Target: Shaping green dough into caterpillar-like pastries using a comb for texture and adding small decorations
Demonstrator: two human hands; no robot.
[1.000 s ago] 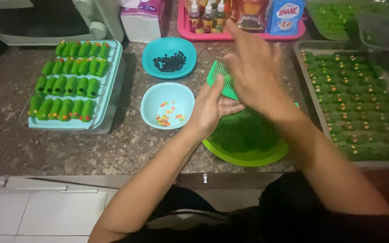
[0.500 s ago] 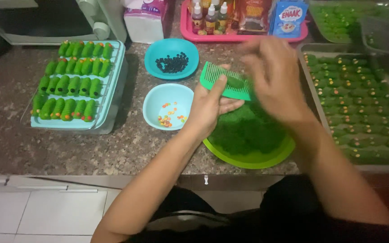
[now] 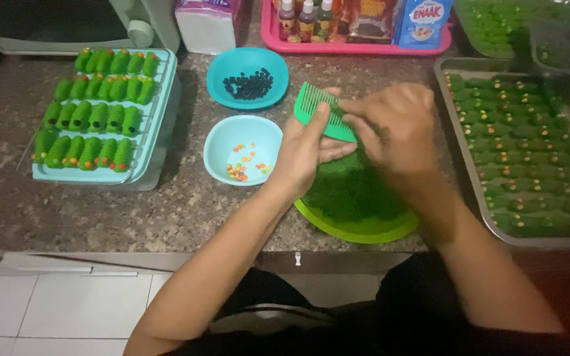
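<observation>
- comb [image 3: 323,113]: bright green, held in left hand [image 3: 308,153]
- dough mound [image 3: 351,191]: dark green, on lime-green plate [image 3: 357,231]
- upper bowl [image 3: 248,78]: teal, black beads inside
- lower bowl [image 3: 243,149]: pale blue, orange/yellow/red bits inside
- left tray [image 3: 156,125]: light blue, green pieces with orange-red dots
- right tray [image 3: 460,142]: grey metal, same green pieces
- back tray [image 3: 357,47]: pink
- countertop [image 3: 166,211]: speckled brown-grey granite

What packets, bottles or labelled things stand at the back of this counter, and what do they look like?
Blue carton: right end of the pink tray, boxy, with a red and white label.
Small bottles: left end of that tray, three, dark with pale labels.
Tissue pack: left of the tray, white and pink, blocky.
</observation>
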